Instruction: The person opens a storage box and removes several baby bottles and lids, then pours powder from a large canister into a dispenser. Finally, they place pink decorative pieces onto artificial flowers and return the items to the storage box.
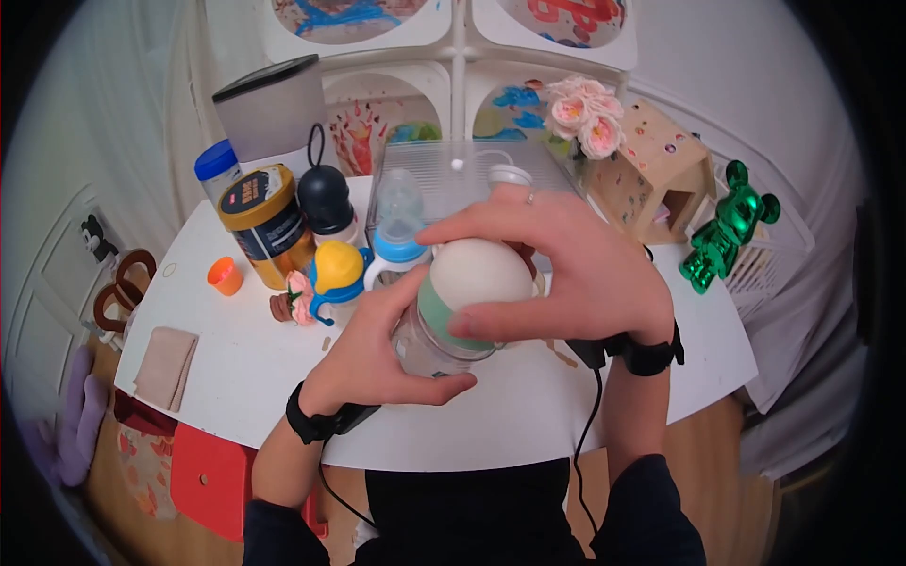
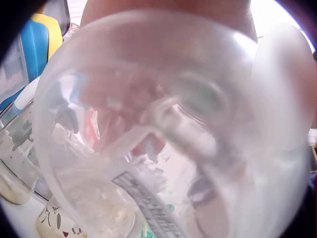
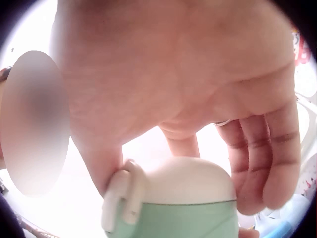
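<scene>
Close in front of me is a baby bottle with a clear body [image 1: 412, 345] and a domed cream-and-green lid [image 1: 477, 280]. My left hand [image 1: 373, 344] grips the clear body, thumb toward me. Over the top, my right hand [image 1: 585, 274] holds the lid between its thumb and fingers. The lid [image 3: 188, 191] shows a cream latch on its side in the right wrist view, below the palm of my right hand [image 3: 183, 74]. The bottle's clear base [image 2: 148, 148] fills the left wrist view, with a strip of print showing through it.
Behind the left hand stand a yellow-topped blue-handled cup [image 1: 337, 271], a blue-collared bottle [image 1: 401, 243], a gold tin [image 1: 269, 226] and a dark-capped bottle [image 1: 326, 203]. A small orange cup [image 1: 225, 275] and folded cloth [image 1: 167, 366] lie left. A green bear figure [image 1: 731, 231] stands right.
</scene>
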`<action>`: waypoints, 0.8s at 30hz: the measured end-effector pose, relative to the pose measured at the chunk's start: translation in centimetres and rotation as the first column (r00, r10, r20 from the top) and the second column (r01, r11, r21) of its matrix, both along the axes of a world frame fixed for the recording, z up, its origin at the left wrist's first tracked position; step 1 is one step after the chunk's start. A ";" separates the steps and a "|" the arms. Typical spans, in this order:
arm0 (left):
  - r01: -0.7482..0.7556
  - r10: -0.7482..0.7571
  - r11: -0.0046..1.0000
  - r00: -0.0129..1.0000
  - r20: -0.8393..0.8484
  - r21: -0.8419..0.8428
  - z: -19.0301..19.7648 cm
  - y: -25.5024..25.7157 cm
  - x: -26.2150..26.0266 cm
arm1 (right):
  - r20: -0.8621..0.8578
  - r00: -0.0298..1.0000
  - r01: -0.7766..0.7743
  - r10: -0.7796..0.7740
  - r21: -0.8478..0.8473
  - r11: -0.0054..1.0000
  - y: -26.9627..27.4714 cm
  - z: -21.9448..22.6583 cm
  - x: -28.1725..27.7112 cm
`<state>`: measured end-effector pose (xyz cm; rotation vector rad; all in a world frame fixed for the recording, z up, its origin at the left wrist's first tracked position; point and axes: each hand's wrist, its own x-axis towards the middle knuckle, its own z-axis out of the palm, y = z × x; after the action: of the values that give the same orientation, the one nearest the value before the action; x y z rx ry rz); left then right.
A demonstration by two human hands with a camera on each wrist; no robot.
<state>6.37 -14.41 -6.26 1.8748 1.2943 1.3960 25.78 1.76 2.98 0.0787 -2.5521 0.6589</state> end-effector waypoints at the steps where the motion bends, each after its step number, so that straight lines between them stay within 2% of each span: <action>1: -0.008 0.008 1.000 0.999 -0.042 0.013 0.0 0.0 0.1 | -0.049 0.999 -0.011 0.013 0.024 1.000 0.2 -0.3 -0.4; 2: -0.015 0.018 1.000 0.996 -0.084 0.027 -0.1 0.1 0.2 | 0.024 0.999 0.048 -0.048 -0.004 0.999 0.0 -0.2 -0.3; 5: -0.059 0.059 0.996 0.998 0.000 0.074 -0.7 0.3 0.3 | 0.238 0.949 0.228 -0.207 -0.065 0.971 -1.8 1.9 0.0; 6: -0.078 0.081 0.993 0.996 -0.023 0.092 -0.9 0.3 0.2 | 0.305 0.918 0.288 -0.253 -0.076 0.955 -2.5 2.7 -0.1; 8: -0.123 0.132 0.984 0.989 -0.066 0.128 -1.0 0.2 -0.1 | 0.224 0.940 0.279 -0.257 -0.073 0.957 -2.3 2.4 -0.3; 9: -0.128 0.139 0.982 0.988 -0.070 0.137 -0.7 0.2 -0.2 | 0.076 0.976 0.210 -0.206 -0.052 0.976 -1.3 1.1 -0.3; 11: -0.103 0.097 0.985 0.994 0.052 0.138 -0.9 0.2 -0.1 | 0.013 0.995 0.102 -0.101 -0.205 0.974 -1.3 1.4 0.3; 13: -0.076 0.057 0.991 0.985 0.164 0.113 -1.1 0.1 -0.2 | -0.101 0.984 -0.160 0.147 -0.146 0.976 -0.4 0.7 0.3; 16: -0.064 0.043 0.994 0.973 0.226 0.085 -1.4 0.1 -0.1 | -0.140 0.967 -0.227 0.215 -0.080 0.971 0.1 0.0 -0.1; 19: -0.068 0.048 0.995 0.965 0.258 0.066 -1.8 0.3 0.3 | -0.150 0.988 -0.024 0.029 0.035 0.999 -0.6 -0.1 -0.4; 21: -0.097 0.091 0.995 0.973 0.214 0.019 -1.7 0.2 0.4 | -0.153 0.981 0.129 -0.118 0.064 0.990 -1.3 0.2 -0.4; 24: -0.132 0.121 0.991 0.970 0.213 0.038 -1.9 0.2 0.9 | -0.114 0.961 0.261 -0.251 0.075 0.962 -2.1 0.5 -0.1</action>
<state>7.27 -14.25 -8.13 1.6489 1.3011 1.6593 25.69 -0.38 3.52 -0.1809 -2.4344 0.4288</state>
